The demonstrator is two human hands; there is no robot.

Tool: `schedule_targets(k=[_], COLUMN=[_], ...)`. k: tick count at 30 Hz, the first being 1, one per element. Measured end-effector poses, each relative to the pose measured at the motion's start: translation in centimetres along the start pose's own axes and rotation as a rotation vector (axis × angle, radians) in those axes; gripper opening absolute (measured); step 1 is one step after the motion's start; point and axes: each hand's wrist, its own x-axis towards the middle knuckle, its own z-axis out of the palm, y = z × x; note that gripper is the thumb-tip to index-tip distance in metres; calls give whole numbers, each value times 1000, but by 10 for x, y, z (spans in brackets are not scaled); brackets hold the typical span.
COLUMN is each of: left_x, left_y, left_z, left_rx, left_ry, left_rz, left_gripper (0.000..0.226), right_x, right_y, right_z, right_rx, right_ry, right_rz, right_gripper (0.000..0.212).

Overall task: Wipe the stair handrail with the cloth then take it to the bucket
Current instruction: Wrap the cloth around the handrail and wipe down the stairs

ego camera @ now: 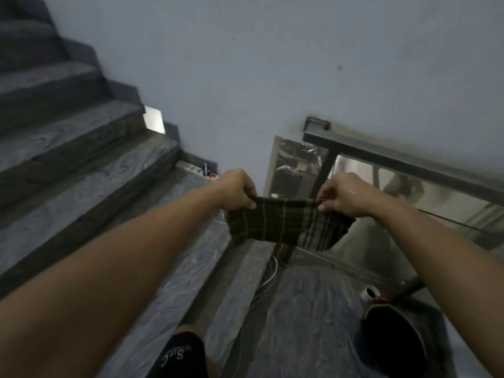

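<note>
A dark green checked cloth hangs stretched between my two hands in the middle of the view. My left hand pinches its left top corner and my right hand pinches its right top corner. The dark metal handrail runs from the wall down to the right, just behind and to the right of my right hand, apart from the cloth. A dark bucket with a green rim stands on the floor at the lower right, partly hidden by my right forearm.
Grey marbled stairs climb to the upper left. A white power strip with a red light lies on the landing by the wall, and white cables trail down the step. Glass panels sit below the rail. A white container stands beside the bucket.
</note>
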Motion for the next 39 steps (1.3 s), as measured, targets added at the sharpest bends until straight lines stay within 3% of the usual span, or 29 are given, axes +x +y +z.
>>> schedule_targets(k=[7, 14, 19, 26, 33, 36, 39], left_x=[-10, -41, -85, -131, -177, -206, -237], left_y=[-134, -228, -266, -318, -361, -361, -355], left_z=[-79, -201, -301, -417, -523, -565, -609], left_rx=[-7, -101, -180, -193, -299, -425, -400], left_ry=[108, 171, 230, 505, 627, 672, 725], left_rz=[-202, -388, -509, -628, -820, -882, -948], left_gripper=[14, 17, 14, 16, 22, 8, 20], right_x=[146, 268, 320, 395, 463, 469, 466], right_y=[-117, -270, -384, -527, -669, -726, -780], right_z=[13, -22, -66, -122, -171, -202, -235], right_rx=[-68, -166, -221, -217, -182, -172, -156], right_ry=[-92, -208, -210, -230, -385, -443, -461], right_rz=[-213, -397, -544, -772, -1028, -1114, -1172], right_gripper=[15, 25, 20, 22, 15, 8, 12])
